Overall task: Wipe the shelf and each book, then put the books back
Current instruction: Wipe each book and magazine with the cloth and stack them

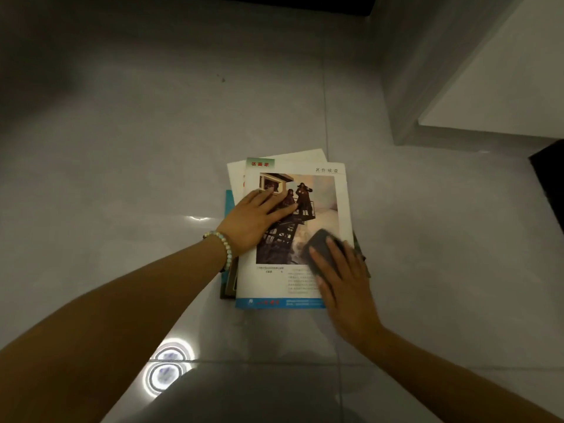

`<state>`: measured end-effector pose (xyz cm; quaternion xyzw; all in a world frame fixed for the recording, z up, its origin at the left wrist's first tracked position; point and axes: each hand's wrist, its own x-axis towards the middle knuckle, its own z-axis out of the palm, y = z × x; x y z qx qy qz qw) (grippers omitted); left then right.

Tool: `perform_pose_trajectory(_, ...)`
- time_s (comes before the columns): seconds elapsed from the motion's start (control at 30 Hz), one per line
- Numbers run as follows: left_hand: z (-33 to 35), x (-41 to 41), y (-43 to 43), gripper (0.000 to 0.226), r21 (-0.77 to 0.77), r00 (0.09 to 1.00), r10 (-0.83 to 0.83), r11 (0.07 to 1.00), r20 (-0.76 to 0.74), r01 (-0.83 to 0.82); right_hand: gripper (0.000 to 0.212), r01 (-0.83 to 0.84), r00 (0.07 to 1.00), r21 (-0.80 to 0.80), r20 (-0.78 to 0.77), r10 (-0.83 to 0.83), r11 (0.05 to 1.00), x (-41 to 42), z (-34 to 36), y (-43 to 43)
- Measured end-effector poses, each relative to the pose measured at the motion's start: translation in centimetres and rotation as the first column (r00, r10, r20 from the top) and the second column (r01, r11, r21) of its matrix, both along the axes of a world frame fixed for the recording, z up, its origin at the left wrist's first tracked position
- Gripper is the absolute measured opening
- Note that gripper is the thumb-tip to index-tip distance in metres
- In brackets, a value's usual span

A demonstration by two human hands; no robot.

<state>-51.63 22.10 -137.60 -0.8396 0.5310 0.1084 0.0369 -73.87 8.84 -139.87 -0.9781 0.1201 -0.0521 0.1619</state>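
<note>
**Wiping under way**

Your left hand (256, 221) lay flat, fingers straight, holding nothing, at the top book's (340, 203) nine o'clock edge; your right hand (345, 282) pressed a dark cloth (320, 248) under straight fingers at five o'clock; the stack (235, 175) sat on the tiled floor (152, 148).

1 head view, looking steeply down, close over floor (122, 148)
</note>
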Motion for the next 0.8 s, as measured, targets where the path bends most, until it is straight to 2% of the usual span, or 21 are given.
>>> perform_pose_trajectory(0.03,0.1,-0.1,-0.3,0.065,-0.012,1.0,0.023,1.0,-0.011,-0.023,0.048,-0.073,0.997,-0.009,0.009,0.073,0.997,-1.0,-0.2,0.8)
perform_pose_trajectory(0.1,-0.2,-0.8,-1.2,0.056,-0.161,0.994,0.102,0.981,-0.027,-0.105,0.048,-0.192,0.981,0.002,0.012,0.192,0.981,-2.7,-0.4,1.6)
perform_pose_trajectory(0.13,-0.3,-1.5,-1.8,0.051,-0.241,0.988,0.153,0.959,-0.016,-0.152,0.047,-0.196,0.98,0.014,0.024,0.196,0.98,-2.7,-0.5,1.3)
perform_pose_trajectory(0.23,-1.0,-3.1,-3.4,0.052,-0.362,0.95,0.304,0.881,-0.065,-0.306,0.047,0.041,0.998,0.156,0.035,-0.047,0.987,0.2,-0.2,-0.4)
perform_pose_trajectory(0.3,-1.5,-3.5,-3.9,0.051,-0.379,0.942,0.316,0.863,-0.112,-0.335,0.049,0.153,0.987,0.239,0.007,-0.159,0.959,2.0,0.1,-1.4)
perform_pose_trajectory(0.4,-1.7,-3.0,-4.4,0.056,-0.422,0.962,0.243,0.864,-0.126,-0.274,0.048,0.073,0.997,0.197,0.019,-0.078,0.978,0.5,-0.3,-0.4)
perform_pose_trajectory(0.47,-1.5,-2.5,-5.0,0.06,-0.441,0.946,0.269,0.837,-0.183,-0.323,0.048,0.038,0.998,0.23,0.044,-0.049,0.973,-1.3,-0.7,0.6)
perform_pose_trajectory(0.53,-1.0,-2.0,-6.1,0.056,-0.485,0.915,0.32,0.777,-0.247,-0.402,0.047,0.071,0.995,0.319,0.039,-0.088,0.945,-1.4,-0.7,0.7)
perform_pose_trajectory(0.6,-1.0,-1.4,-6.7,0.046,-0.54,0.916,0.328,0.739,-0.232,-0.402,0.047,0.121,0.991,0.387,0.0,-0.131,0.914,1.3,-0.2,-0.6)
perform_pose_trajectory(0.67,-1.4,-1.1,-6.8,0.041,-0.568,0.924,0.316,0.729,-0.215,-0.382,0.05,0.151,0.987,0.382,-0.009,-0.16,0.912,5.5,0.1,-2.8)
perform_pose_trajectory(0.8,-2.0,-0.9,-7.0,0.055,-0.523,0.921,0.319,0.758,-0.225,-0.391,0.054,0.147,0.988,0.3,-0.003,-0.154,0.942,13.8,-0.3,-7.6)
